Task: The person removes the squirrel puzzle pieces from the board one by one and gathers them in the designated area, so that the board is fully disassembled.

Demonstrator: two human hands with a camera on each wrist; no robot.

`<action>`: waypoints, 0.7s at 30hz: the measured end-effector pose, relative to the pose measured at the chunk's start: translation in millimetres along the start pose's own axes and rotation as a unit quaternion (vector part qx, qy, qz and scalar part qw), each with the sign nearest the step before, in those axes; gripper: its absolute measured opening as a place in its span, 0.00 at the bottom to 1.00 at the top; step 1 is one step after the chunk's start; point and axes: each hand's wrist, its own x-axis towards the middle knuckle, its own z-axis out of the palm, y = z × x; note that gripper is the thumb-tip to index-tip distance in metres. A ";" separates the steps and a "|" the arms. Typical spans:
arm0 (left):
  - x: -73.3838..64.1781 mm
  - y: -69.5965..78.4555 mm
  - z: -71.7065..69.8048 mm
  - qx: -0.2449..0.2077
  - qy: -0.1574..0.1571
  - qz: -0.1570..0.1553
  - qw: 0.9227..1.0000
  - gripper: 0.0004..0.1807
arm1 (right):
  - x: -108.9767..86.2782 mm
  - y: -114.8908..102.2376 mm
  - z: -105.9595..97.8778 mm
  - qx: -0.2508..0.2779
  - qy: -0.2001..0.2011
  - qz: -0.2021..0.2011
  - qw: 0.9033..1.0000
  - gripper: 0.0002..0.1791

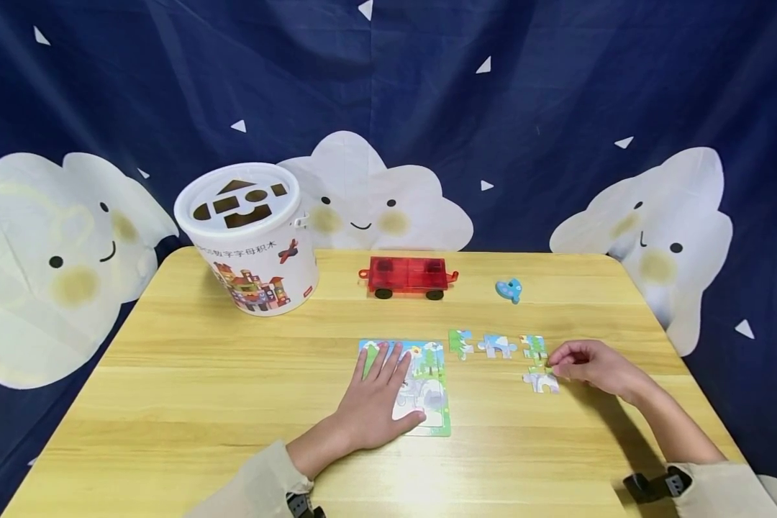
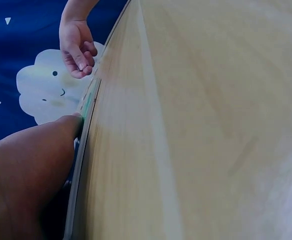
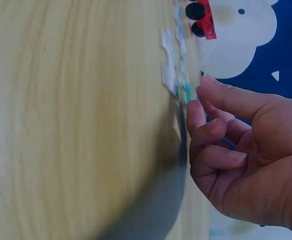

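My left hand lies with its fingers spread over the left part of a puzzle board. The board has a green border and shows trees and a grey animal; the hand hides much of its left side. In the right wrist view, my right hand has loosely bent fingers, with a gap between thumb and forefinger and nothing held. Its fingertips are right at the edge of two puzzle pieces, a green one and a grey-white one. Further left lie a blue-grey piece and another green piece.
A red toy wagon with black wheels stands behind the board. Right of it lies a small blue toy. A white bucket with shaped holes in its lid stands at the back left of the wooden table. A dark blue curtain hangs behind.
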 end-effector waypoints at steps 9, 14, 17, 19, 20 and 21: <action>0.5 -1.6 -1.4 -0.025 0.003 -0.005 1.000 0.52 | 4.3 -18.7 8.8 -0.010 0.007 -0.018 1.000 0.13; 1.2 -2.4 -2.6 -0.036 0.002 -0.004 0.999 0.52 | 8.3 -28.8 14.6 -0.009 -0.006 -0.029 1.000 0.13; 1.8 -2.6 -4.5 -0.043 -0.002 -0.004 0.999 0.52 | 12.4 -35.6 18.3 -0.010 -0.011 -0.036 0.999 0.13; 2.2 -2.2 -6.0 -0.051 -0.004 -0.008 0.999 0.53 | 16.0 -39.9 21.5 -0.011 -0.014 -0.044 0.999 0.13; 2.5 -1.7 -7.2 -0.055 -0.003 -0.010 0.998 0.54 | 17.7 -41.9 23.2 -0.011 -0.016 -0.049 0.999 0.13; 2.8 -1.3 -7.9 -0.058 -0.002 -0.013 0.998 0.54 | 19.5 -44.1 25.1 -0.009 -0.020 -0.053 0.998 0.13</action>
